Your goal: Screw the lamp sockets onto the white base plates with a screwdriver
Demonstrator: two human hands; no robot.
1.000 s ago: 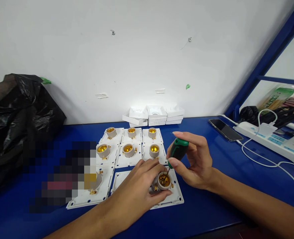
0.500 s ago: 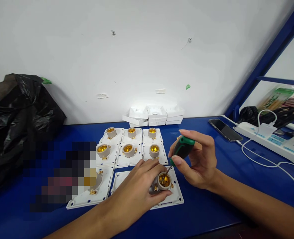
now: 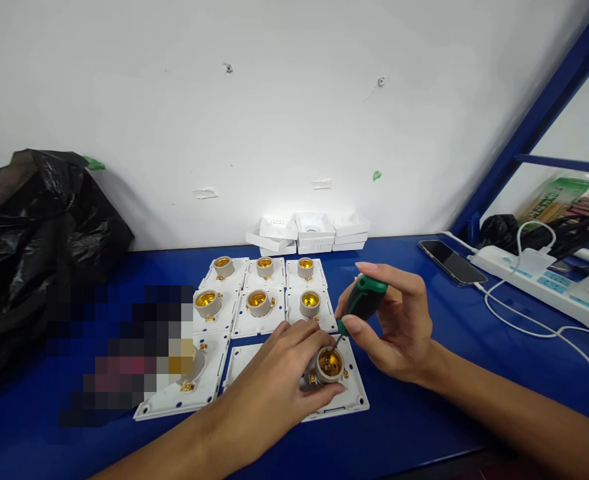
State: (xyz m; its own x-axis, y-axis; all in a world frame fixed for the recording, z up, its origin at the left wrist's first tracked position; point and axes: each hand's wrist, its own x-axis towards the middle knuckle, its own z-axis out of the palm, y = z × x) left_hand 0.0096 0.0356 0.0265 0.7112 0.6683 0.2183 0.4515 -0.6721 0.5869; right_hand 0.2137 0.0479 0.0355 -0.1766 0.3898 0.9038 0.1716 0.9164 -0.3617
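Note:
My left hand (image 3: pixel 274 387) is wrapped round a beige lamp socket (image 3: pixel 329 365) with a brass inside, mounted on a white square plate (image 3: pixel 354 393) near the table's front. My right hand (image 3: pixel 399 327) pinches a green and black screwdriver (image 3: pixel 362 301), tilted, its thin shaft reaching down into the socket's mouth. Behind lie several more white plates with brass sockets (image 3: pixel 258 301) in rows. Another such plate (image 3: pixel 184 390) lies to the left, partly hidden by a blurred patch.
A stack of white plastic covers (image 3: pixel 308 235) stands by the wall. A black plastic bag (image 3: pixel 34 233) fills the left. At right lie a phone (image 3: pixel 449 260), a white power strip (image 3: pixel 549 280) and a white cable (image 3: pixel 524 320) on the blue table (image 3: pixel 424 420).
My right hand has shifted slightly right with the screwdriver and turned it a little between the fingers. The left hand stays on the socket.

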